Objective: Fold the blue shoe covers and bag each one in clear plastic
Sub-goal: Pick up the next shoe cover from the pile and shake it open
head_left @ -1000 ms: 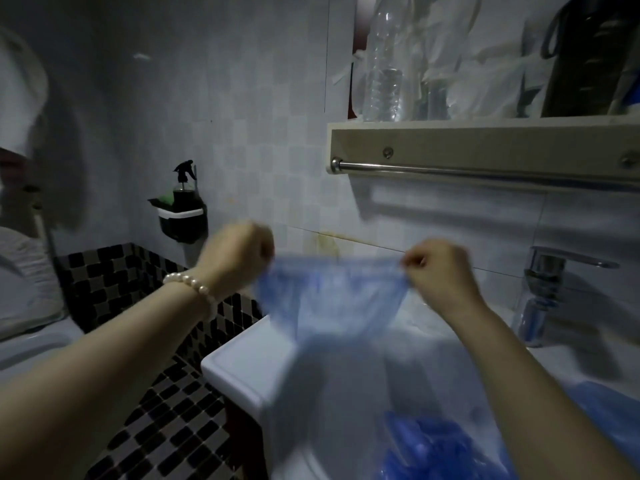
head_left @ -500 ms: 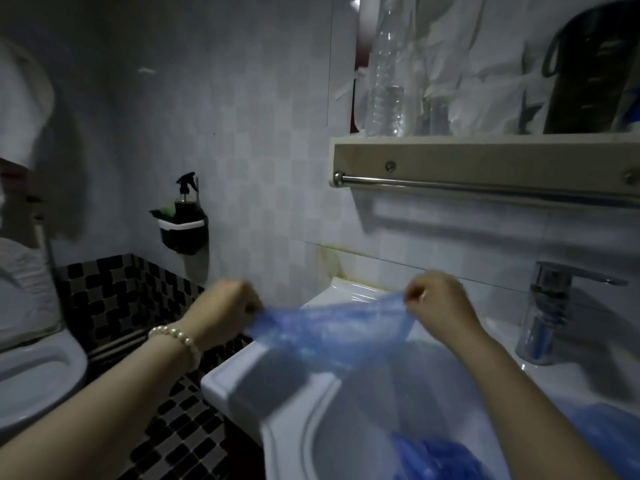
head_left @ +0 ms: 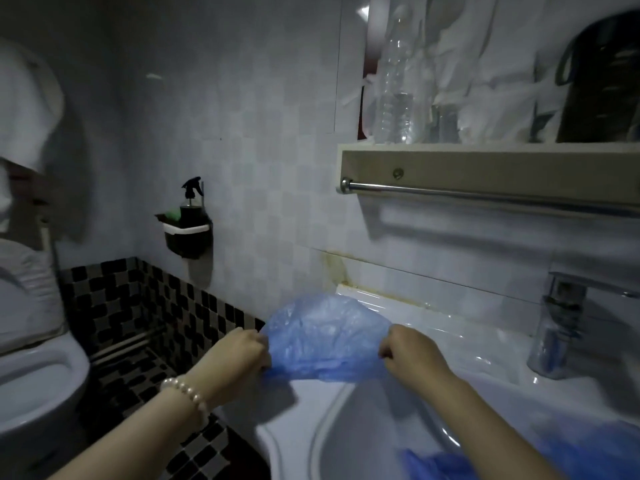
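Lowered shoe cover [head_left: 325,337] (both hands) over white sink [head_left: 460,344]

— what is seen of the shoe cover [head_left: 325,336]?
— thin, crinkled, translucent blue plastic.
— the sink [head_left: 450,344]?
— glossy white ceramic; polished metal is seen in the tap [head_left: 561,327] and rail [head_left: 485,197].

Shoe cover [head_left: 325,337] between hands above sink [head_left: 349,441] rim, faucet [head_left: 557,327] right, toilet [head_left: 38,382] left, shelf [head_left: 485,164] above.

Blue pile [head_left: 446,465] cut off by bottom edge.
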The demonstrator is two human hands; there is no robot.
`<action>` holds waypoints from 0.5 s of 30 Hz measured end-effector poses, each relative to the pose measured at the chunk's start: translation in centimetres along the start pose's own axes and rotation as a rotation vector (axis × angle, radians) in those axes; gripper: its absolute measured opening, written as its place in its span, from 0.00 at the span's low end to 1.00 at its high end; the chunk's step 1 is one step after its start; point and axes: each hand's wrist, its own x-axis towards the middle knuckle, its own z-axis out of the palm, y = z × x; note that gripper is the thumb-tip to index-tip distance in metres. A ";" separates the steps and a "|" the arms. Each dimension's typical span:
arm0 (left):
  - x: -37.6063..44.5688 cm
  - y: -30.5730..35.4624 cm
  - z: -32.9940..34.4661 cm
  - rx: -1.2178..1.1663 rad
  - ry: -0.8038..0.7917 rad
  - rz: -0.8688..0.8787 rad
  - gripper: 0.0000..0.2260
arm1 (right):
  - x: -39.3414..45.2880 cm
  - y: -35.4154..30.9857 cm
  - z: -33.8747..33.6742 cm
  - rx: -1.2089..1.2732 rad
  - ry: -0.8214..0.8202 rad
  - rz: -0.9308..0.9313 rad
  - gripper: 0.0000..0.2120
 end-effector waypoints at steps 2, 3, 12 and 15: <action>0.0 0.3 -0.1 -0.038 0.046 0.011 0.02 | 0.6 -0.8 0.1 -0.030 0.065 -0.022 0.13; 0.1 0.3 -0.1 -0.046 0.097 0.019 0.02 | 0.8 -1.2 0.0 -0.053 0.157 -0.077 0.10; -0.1 1.6 -1.1 -0.022 0.576 0.018 0.11 | 0.6 -1.9 -0.7 0.160 0.988 -0.458 0.10; -1.1 1.7 1.0 0.021 0.244 -0.006 0.11 | 0.3 -0.3 2.5 0.087 0.664 -0.466 0.13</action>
